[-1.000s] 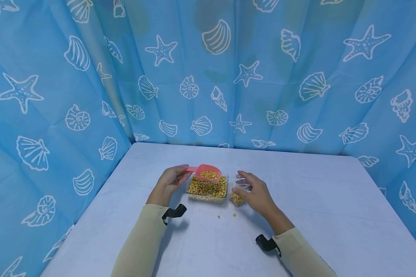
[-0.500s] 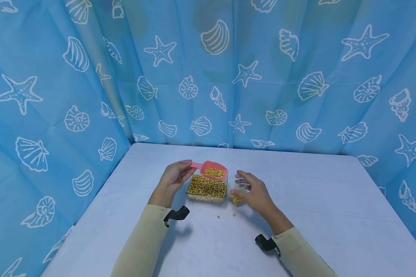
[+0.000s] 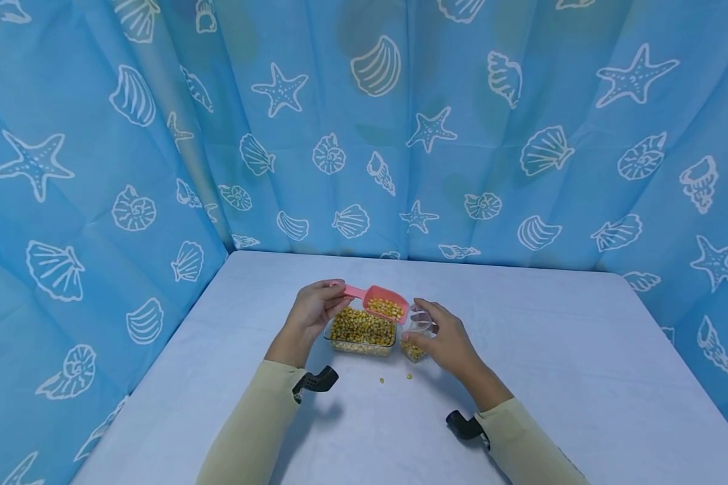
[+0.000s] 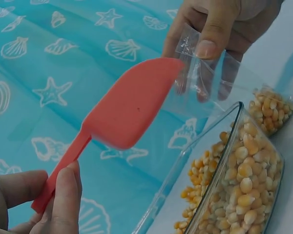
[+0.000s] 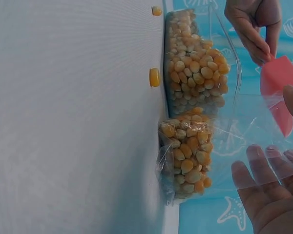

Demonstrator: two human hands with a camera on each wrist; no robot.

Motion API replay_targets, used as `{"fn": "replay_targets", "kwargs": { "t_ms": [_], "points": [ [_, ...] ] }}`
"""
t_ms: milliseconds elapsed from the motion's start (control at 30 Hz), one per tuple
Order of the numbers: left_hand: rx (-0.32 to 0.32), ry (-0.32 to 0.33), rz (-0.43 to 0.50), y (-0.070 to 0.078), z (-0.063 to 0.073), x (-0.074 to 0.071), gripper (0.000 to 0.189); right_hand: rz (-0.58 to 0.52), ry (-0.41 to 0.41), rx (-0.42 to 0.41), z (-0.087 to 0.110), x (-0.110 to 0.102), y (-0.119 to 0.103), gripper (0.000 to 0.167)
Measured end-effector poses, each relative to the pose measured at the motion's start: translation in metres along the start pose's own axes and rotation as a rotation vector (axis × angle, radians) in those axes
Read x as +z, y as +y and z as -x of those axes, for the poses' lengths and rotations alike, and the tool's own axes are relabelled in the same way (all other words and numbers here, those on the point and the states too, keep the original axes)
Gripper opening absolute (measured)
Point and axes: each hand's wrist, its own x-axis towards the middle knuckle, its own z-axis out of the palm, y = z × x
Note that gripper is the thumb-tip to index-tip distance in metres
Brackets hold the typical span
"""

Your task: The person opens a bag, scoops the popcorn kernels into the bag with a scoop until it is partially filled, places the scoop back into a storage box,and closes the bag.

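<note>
My left hand (image 3: 312, 311) pinches the handle of a pink scoop (image 3: 385, 303) between thumb and fingers. Yellow corn kernels lie in its bowl, which is raised over the right side of a glass container (image 3: 360, 346). More corn (image 5: 198, 73) fills that container. To its right, my right hand (image 3: 450, 340) holds the upper part of a clear plastic bag (image 5: 188, 163), thumb on one side and fingers spread on the other. Corn fills the bottom of the bag, which stands on the table. In the left wrist view the scoop's tip overlaps the bag's mouth.
Two loose kernels lie on the white table (image 3: 364, 431) in front of the container, one of them a yellow kernel (image 3: 409, 376). A blue curtain (image 3: 364, 162) with shell and starfish prints hangs behind the table and along its left side.
My left hand has carried the loaded scoop up and to the right, from over the container to beside the bag's mouth. The right hand has stayed almost in place with the bag.
</note>
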Motion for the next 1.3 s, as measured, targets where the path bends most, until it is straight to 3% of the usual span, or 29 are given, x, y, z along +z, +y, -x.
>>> {"fn": "replay_targets", "kwargs": {
  "t_ms": [467,1300],
  "points": [
    [0.015,-0.009,-0.021,0.004,0.006,0.003,0.029,0.003,-0.008,0.022,0.0,0.001,0.002,0.072],
    [0.103,-0.054,-0.092,0.012,0.015,0.012,0.034,0.007,-0.008,0.034,-0.001,0.0,-0.001,0.071]
  ]
}}
